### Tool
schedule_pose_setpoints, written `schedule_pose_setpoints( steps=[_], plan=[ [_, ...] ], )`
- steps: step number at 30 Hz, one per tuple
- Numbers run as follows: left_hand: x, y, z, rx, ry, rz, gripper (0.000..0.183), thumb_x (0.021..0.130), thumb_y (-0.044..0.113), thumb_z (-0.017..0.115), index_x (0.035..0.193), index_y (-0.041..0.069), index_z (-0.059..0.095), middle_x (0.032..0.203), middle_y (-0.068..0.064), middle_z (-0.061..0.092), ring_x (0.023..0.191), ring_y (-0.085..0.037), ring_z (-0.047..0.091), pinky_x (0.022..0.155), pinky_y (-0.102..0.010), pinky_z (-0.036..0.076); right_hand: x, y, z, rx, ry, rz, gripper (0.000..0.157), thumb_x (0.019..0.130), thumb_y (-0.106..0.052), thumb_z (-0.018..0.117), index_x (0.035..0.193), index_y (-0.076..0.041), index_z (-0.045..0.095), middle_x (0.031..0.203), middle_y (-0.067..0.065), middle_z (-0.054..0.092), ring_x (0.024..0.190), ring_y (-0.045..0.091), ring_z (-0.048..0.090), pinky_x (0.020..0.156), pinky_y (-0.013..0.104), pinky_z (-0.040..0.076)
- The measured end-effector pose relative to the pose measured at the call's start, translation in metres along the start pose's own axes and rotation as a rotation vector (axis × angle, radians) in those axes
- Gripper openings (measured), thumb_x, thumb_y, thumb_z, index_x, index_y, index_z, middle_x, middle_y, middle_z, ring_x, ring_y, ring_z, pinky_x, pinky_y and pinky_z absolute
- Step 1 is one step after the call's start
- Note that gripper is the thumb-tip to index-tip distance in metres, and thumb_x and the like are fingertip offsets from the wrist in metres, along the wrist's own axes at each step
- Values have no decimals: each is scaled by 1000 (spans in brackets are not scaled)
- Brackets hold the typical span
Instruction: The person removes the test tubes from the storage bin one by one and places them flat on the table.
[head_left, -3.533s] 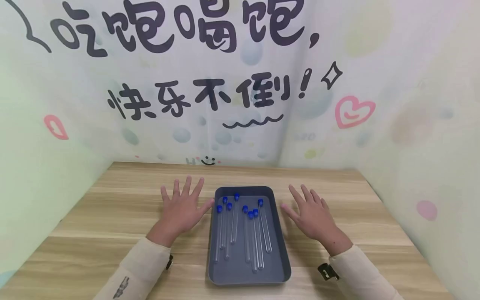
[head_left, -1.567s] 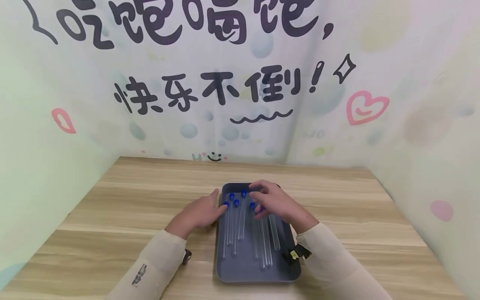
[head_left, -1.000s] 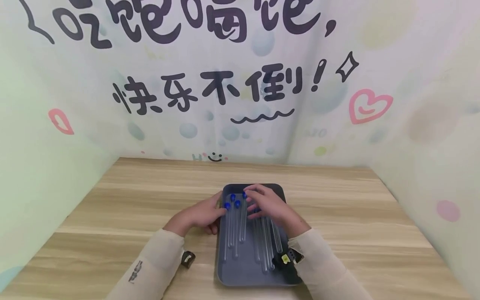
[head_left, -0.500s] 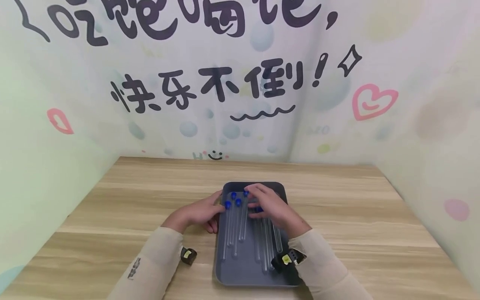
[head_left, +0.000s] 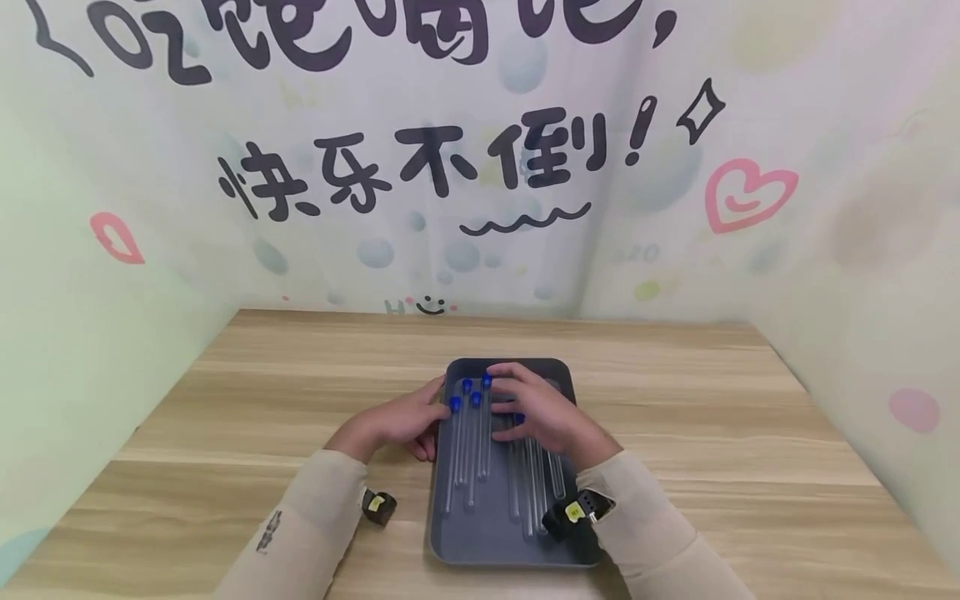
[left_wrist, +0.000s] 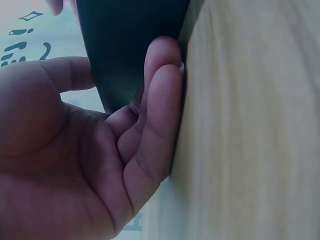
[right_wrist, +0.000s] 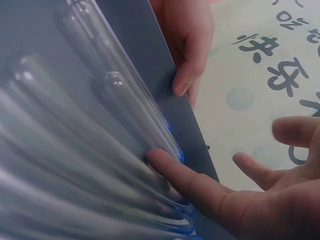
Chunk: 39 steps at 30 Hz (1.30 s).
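A dark grey tray (head_left: pixel 480 546) holds several clear test tubes with blue caps, lying in a left group (head_left: pixel 484 450) and a right group (head_left: pixel 531 508). My left hand (head_left: pixel 401 425) grips the tray's left side, thumb over the rim and curled fingers against the outer wall (left_wrist: pixel 125 45). Over the tray hovers my right hand (head_left: pixel 546 412), fingers spread, hiding most caps of the right group. In the right wrist view, one fingertip (right_wrist: pixel 159 157) reaches down among the tubes (right_wrist: pixel 135 112), overlapping them near their caps.
The tray stands on a wooden table (head_left: pixel 187 467). A printed cloth wall (head_left: pixel 337 267) rises behind the table, with more wall along both sides. Each wrist carries a small black camera (head_left: pixel 378 506).
Both hands were spread on the table beside the tray. The left has moved to grip the tray's side; the right has come over the tubes. In the last second the hands barely shift.
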<state>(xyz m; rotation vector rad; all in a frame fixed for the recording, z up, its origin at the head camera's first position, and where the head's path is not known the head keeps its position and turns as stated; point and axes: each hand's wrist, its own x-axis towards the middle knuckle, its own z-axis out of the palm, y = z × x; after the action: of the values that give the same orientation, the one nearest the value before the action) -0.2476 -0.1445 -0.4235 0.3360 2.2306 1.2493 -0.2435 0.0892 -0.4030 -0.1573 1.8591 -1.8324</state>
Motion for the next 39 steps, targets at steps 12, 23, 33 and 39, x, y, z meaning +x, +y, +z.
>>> schedule_pose_setpoints(
  steps=[12, 23, 33, 39],
  plan=[
    [1, 0, -2, -6, -14, -18, 66, 105, 22, 36, 162, 25, 2, 74, -11, 64, 58, -18, 64, 53, -30, 56, 1, 0, -4, 17, -36, 9, 48, 108, -13, 37, 154, -11, 27, 156, 25, 27, 141, 47, 34, 90, 55, 58],
    [0, 2, -1, -4, -5, -28, 65, 106, 22, 36, 162, 29, 3, 79, -13, 63, 59, -20, 64, 53, -31, 56, 2, 1, -4, 34, -37, 5, 49, 106, -9, 36, 154, -12, 28, 156, 25, 24, 139, 46, 35, 90, 55, 58],
    [0, 2, -3, -8, -8, -22, 65, 106, 22, 36, 162, 28, 3, 81, -14, 63, 60, -20, 64, 54, -32, 57, 3, 1, -3, 33, -17, 6, 52, 105, -6, 35, 155, -14, 26, 152, 23, 27, 138, 46, 37, 89, 53, 58],
    [1, 1, -3, -18, -9, -29, 65, 106, 21, 35, 162, 29, 2, 80, -14, 63, 60, -21, 65, 54, -31, 57, 4, 2, -2, 10, -41, 5, 47, 105, -5, 35, 151, -10, 35, 153, 22, 28, 137, 44, 39, 90, 52, 58]
  ],
)
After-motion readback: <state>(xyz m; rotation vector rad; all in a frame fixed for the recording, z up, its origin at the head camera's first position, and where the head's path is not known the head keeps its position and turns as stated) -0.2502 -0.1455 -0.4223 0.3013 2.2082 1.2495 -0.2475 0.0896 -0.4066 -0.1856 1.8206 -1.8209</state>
